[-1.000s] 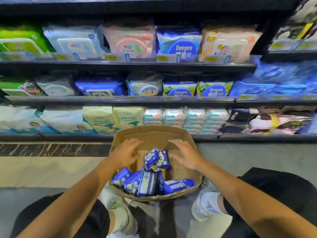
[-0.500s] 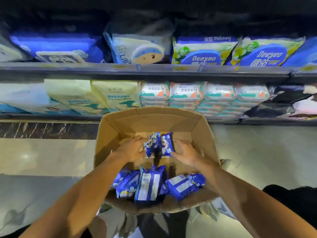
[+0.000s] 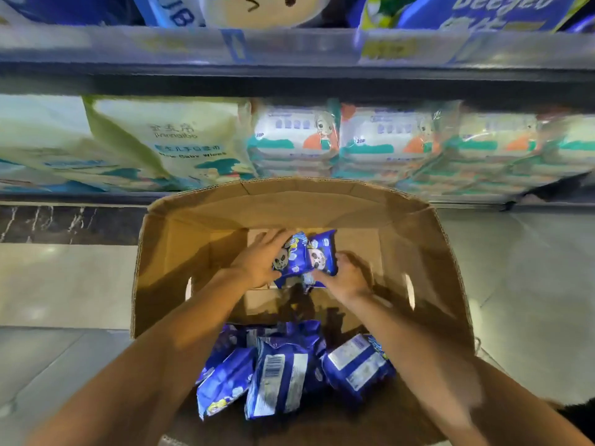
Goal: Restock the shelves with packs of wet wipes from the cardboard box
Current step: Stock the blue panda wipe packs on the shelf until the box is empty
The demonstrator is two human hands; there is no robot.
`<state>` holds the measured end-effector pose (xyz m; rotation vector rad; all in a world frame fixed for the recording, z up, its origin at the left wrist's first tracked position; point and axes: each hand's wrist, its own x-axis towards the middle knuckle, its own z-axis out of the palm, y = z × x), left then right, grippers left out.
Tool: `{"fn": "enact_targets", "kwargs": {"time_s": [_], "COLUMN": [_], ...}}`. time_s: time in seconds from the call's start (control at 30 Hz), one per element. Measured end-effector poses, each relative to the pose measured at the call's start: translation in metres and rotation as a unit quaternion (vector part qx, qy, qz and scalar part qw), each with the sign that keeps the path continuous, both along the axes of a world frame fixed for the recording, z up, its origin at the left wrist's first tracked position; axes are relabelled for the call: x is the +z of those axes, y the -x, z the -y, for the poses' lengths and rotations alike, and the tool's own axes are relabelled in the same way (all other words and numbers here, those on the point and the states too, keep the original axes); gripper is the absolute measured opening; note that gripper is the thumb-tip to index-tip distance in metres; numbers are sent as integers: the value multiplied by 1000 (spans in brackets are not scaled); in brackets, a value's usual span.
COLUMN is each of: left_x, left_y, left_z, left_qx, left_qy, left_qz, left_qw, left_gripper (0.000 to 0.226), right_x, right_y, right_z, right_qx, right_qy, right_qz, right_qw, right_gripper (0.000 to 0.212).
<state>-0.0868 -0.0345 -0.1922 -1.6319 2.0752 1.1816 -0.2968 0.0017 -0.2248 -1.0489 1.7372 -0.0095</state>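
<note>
Two small blue wet-wipe packs (image 3: 304,257) sit clasped between your hands, left hand (image 3: 257,263) and right hand (image 3: 346,278) curled around them, inside the open brown cardboard box (image 3: 428,252) below the shelf.

Cardboard box (image 3: 206,249) was matt brown corrugated board, edges rough. Wet wipe packs (image 3: 280,375) were glossy, crinkled blue plastic film. Floor (image 3: 64,284) was smooth polished tile, reflecting light.
</note>
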Motion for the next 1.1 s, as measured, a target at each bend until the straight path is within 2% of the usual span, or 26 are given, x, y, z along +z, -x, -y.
{"fn": "enact_targets", "kwargs": {"time_s": [0.07, 0.13, 0.2, 0.3, 0.43, 0.57, 0.7, 0.8, 0.9, 1.1], "left_x": [-3, -6, -8, -1, 9, 7, 17, 47, 90, 197], "left_y": [1, 3, 6, 13, 1, -23, -31, -35, -34, -30], "left_z": [0, 2, 5, 11, 15, 8, -6, -18, -31, -47], "left_qx": [-46, -112, -173, -212, -236, -227, -118, 50, 194, 330], "left_qy": [45, 95, 119, 135, 166, 191, 165, 108, 80, 110], "left_qz": [-28, -21, 3, 43, 84, 95, 75, -19, -110, -228], "left_qw": [998, 989, 978, 967, 954, 950, 976, 993, 972, 910], "left_gripper": [117, 123, 114, 94, 68, 59, 60, 60, 55, 52], "right_x": [-6, -13, -14, -10, -11, -7, 14, 50, 97, 223], "right_y": [-5, -8, -12, -14, -3, 11, 21, 31, 45, 76], "right_z": [-2, -3, -3, -2, -6, -6, -6, -1, 6, 14], "right_qx": [-49, -74, -63, -36, -76, -79, -19, 21, 63, 77], "right_qy": [-3, -2, 10, 27, 10, 12, 58, 99, 159, 281], "right_qz": [-1, 4, -1, -7, 19, 25, 24, 23, 3, 44], "right_qw": [999, 997, 998, 999, 997, 996, 998, 995, 985, 955], "right_gripper": [73, 76, 63, 48, 60, 67, 66, 65, 68, 63]}}
